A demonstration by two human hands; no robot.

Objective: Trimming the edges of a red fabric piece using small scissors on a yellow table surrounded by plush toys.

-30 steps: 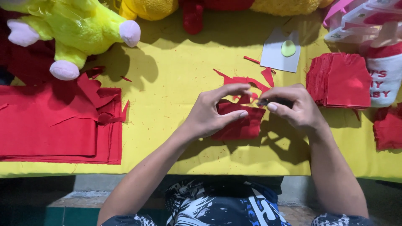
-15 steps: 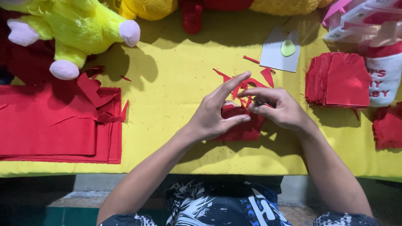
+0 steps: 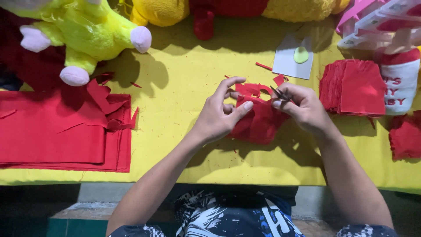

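Left hand (image 3: 218,117) pinching red felt piece (image 3: 258,120), right hand (image 3: 302,107) closed on small scissors (image 3: 279,93); stacked red squares (image 3: 353,87) right, folded red cloth (image 3: 61,131) left.

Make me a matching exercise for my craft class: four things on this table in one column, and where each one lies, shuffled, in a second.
Things:
1. green plush toy
2. grey card
3. small red squares stack
4. big red felt sheets

Places:
A. far side, just beyond the hands
B. near left edge of the yellow table
C. far left corner
D. right of the right hand

Pairs: 1-C, 2-A, 3-D, 4-B
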